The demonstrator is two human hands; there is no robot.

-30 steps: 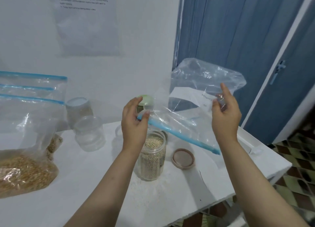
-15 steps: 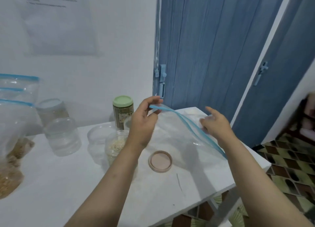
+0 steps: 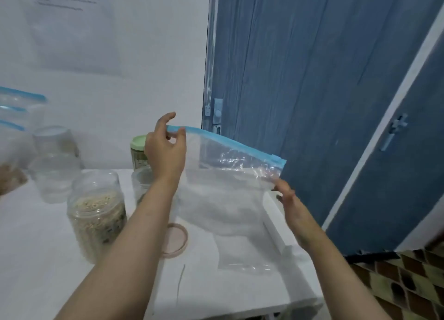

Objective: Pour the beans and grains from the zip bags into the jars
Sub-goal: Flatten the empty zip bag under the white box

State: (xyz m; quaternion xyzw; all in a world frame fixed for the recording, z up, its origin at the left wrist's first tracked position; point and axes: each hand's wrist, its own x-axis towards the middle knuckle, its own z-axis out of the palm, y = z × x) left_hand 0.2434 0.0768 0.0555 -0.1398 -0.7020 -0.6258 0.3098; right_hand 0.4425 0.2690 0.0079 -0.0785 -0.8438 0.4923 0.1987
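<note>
The left hand (image 3: 165, 151) pinches the near end of the blue zip strip of an empty clear zip bag (image 3: 228, 187), thumb and fingers closed on the strip at its upper left corner, with the index finger raised above it. The bag hangs in the air above the white counter (image 3: 36, 259), its zip edge running down and to the right toward the slider at the far corner. The right hand (image 3: 290, 202) sits at the bag's lower right edge, below the slider; its fingertips touch the plastic, though motion blur makes it hard to say whether they actually pinch it.

Under the left forearm, a clear jar (image 3: 96, 214) filled with pale grains stands on the counter without a lid. A tan round lid (image 3: 176, 240) lies flat just right of that jar, partly hidden by the forearm. Behind the left hand stands a jar with a green lid (image 3: 139, 149), and a smaller clear jar (image 3: 141, 182) is just in front of it. Further left are two empty clear jars (image 3: 55, 175), one behind the other. At the left edge, more zip bags (image 3: 19, 113) with blue strips lean against the white wall, one holding brown grains. A blue door (image 3: 300, 79) stands behind the counter to the right.
</note>
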